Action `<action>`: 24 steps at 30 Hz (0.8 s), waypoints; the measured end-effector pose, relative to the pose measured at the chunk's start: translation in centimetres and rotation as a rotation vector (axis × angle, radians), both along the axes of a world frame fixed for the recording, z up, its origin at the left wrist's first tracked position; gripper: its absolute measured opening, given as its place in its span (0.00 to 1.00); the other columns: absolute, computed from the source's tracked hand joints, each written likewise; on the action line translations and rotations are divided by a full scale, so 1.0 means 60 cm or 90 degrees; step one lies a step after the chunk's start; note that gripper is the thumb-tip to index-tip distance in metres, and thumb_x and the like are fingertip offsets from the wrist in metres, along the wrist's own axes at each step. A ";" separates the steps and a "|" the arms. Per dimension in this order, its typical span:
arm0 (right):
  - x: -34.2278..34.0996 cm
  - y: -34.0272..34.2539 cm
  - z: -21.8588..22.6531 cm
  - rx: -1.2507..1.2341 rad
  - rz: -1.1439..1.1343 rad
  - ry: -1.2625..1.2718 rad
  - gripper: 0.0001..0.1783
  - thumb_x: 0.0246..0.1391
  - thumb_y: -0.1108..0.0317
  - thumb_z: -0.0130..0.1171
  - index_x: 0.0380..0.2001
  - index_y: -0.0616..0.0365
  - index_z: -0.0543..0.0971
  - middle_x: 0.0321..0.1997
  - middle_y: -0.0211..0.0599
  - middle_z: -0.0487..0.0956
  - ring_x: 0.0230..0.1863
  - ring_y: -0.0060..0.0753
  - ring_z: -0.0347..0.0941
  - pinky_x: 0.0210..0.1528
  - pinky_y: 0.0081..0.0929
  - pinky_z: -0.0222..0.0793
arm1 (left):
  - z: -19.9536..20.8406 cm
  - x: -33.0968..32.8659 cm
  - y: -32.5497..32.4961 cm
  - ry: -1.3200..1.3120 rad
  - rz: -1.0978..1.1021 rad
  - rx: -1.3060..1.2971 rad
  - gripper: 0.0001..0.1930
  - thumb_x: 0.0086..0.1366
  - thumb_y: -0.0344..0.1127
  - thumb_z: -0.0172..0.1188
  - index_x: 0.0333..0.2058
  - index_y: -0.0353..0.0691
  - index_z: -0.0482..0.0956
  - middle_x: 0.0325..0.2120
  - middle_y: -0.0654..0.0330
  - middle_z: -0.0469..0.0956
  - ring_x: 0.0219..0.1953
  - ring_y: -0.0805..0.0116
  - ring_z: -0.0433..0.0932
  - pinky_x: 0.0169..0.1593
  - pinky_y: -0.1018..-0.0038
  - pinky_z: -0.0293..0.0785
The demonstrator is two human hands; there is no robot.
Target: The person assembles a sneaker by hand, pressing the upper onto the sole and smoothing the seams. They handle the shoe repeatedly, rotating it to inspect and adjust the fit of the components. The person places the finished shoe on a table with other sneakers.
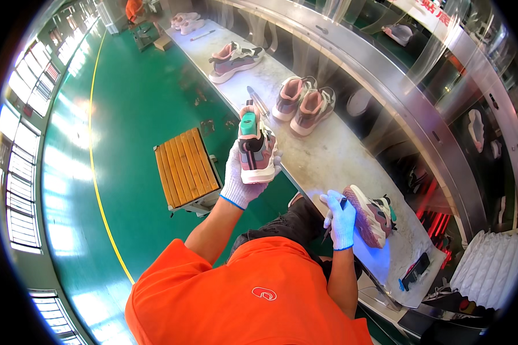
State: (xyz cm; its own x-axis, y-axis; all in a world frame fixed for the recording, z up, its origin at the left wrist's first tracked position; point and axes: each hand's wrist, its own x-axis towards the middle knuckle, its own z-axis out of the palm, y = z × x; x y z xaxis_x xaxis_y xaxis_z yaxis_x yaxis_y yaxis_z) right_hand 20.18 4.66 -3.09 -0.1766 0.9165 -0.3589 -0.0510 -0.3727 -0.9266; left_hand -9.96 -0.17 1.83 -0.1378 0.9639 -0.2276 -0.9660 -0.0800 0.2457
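Observation:
A pink, grey and black sneaker with a white sole and a teal tongue patch rests in my left hand. That gloved hand holds it up beside the bench edge, gripping it from underneath. My right hand, also in a white glove, closes around a thin dark pen-like tool; its exact kind is too small to make out. Just right of that hand, a second sneaker lies tilted on its side, its pinkish sole facing the hand. Violet-blue light falls on the bench around it.
The long pale bench carries a pair of sneakers, another sneaker farther off, and a phone-like black object. Behind it runs a metal-framed machine with shoes inside. A slatted wooden stool stands left. Far off sits a person in orange.

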 end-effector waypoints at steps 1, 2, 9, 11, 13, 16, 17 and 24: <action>0.000 -0.001 0.001 0.000 -0.001 -0.003 0.31 0.61 0.62 0.78 0.59 0.75 0.82 0.39 0.42 0.88 0.13 0.20 0.69 0.16 0.23 0.63 | 0.001 0.000 -0.002 0.000 -0.003 0.002 0.25 0.79 0.60 0.56 0.61 0.48 0.82 0.53 0.62 0.88 0.43 0.53 0.88 0.48 0.53 0.88; -0.001 -0.001 0.002 0.000 -0.001 -0.004 0.31 0.61 0.62 0.78 0.59 0.75 0.82 0.39 0.42 0.88 0.13 0.20 0.69 0.16 0.23 0.63 | 0.005 0.002 -0.004 -0.007 0.006 -0.009 0.25 0.79 0.60 0.56 0.61 0.48 0.82 0.53 0.62 0.88 0.43 0.53 0.88 0.48 0.52 0.88; -0.001 -0.002 -0.001 -0.002 -0.007 0.004 0.29 0.61 0.63 0.78 0.58 0.73 0.82 0.40 0.42 0.88 0.13 0.20 0.70 0.15 0.23 0.62 | 0.000 -0.006 -0.009 0.021 0.040 -0.060 0.27 0.79 0.62 0.53 0.61 0.48 0.82 0.53 0.61 0.88 0.45 0.52 0.89 0.50 0.52 0.88; 0.001 -0.003 -0.002 -0.001 -0.015 0.005 0.27 0.62 0.64 0.78 0.56 0.71 0.83 0.41 0.42 0.88 0.13 0.20 0.69 0.15 0.23 0.62 | -0.010 -0.009 -0.008 0.018 0.033 -0.044 0.28 0.80 0.63 0.51 0.61 0.47 0.82 0.53 0.61 0.88 0.46 0.51 0.88 0.51 0.52 0.88; 0.006 -0.009 -0.001 -0.010 -0.020 0.007 0.23 0.62 0.65 0.78 0.54 0.69 0.84 0.40 0.43 0.88 0.13 0.21 0.69 0.14 0.23 0.62 | -0.019 -0.013 -0.006 0.001 0.024 -0.002 0.29 0.81 0.64 0.48 0.61 0.47 0.82 0.52 0.60 0.88 0.46 0.50 0.88 0.52 0.51 0.87; -0.007 -0.003 0.002 0.001 -0.006 0.019 0.19 0.63 0.66 0.77 0.51 0.65 0.85 0.38 0.42 0.88 0.12 0.22 0.70 0.13 0.23 0.61 | -0.024 -0.022 -0.007 -0.025 0.055 -0.019 0.30 0.81 0.65 0.46 0.59 0.47 0.82 0.50 0.56 0.87 0.45 0.50 0.87 0.49 0.51 0.86; -0.003 -0.002 -0.004 0.012 -0.007 0.016 0.19 0.63 0.67 0.76 0.52 0.66 0.85 0.38 0.42 0.89 0.13 0.22 0.70 0.14 0.23 0.62 | -0.025 -0.026 -0.002 -0.004 0.065 -0.053 0.31 0.81 0.66 0.46 0.59 0.47 0.82 0.49 0.55 0.88 0.44 0.50 0.87 0.48 0.50 0.86; 0.009 -0.007 -0.002 0.028 0.015 0.029 0.25 0.68 0.68 0.69 0.61 0.76 0.81 0.46 0.48 0.91 0.15 0.20 0.70 0.17 0.22 0.65 | -0.058 -0.063 -0.001 0.046 0.090 -0.156 0.32 0.82 0.65 0.46 0.60 0.43 0.80 0.46 0.49 0.88 0.44 0.45 0.88 0.49 0.46 0.87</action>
